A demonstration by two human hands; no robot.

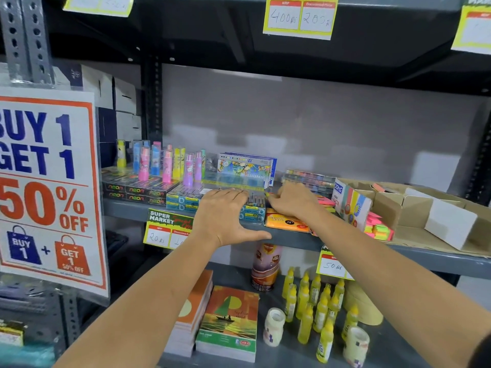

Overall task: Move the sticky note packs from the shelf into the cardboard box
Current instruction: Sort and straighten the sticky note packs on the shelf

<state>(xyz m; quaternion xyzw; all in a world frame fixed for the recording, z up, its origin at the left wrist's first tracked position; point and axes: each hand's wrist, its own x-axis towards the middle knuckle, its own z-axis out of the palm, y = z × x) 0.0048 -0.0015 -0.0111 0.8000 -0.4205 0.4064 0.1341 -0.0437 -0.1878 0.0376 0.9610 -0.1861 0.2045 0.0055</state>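
Sticky note packs lie on the middle shelf (287,236): an orange pack (287,222) at the front edge, pink notes (326,201) behind it, and neon pink, yellow and green packs (378,229) beside the open cardboard box (414,208) on the right. My left hand (225,216) lies flat on a wrapped bundle of blue boxes (251,212), fingers spread, thumb along the shelf edge. My right hand (292,200) hovers just above the orange pack with its fingers curled at the bundle's right end. What those fingers hold is hidden.
A colourful eraser carton (350,201) stands between my right hand and the cardboard box. Glue sticks (167,163), neon boxes (135,191) and an oil pastel box (244,167) fill the shelf's left and back. Below are notebooks (231,322) and yellow glue bottles (318,309).
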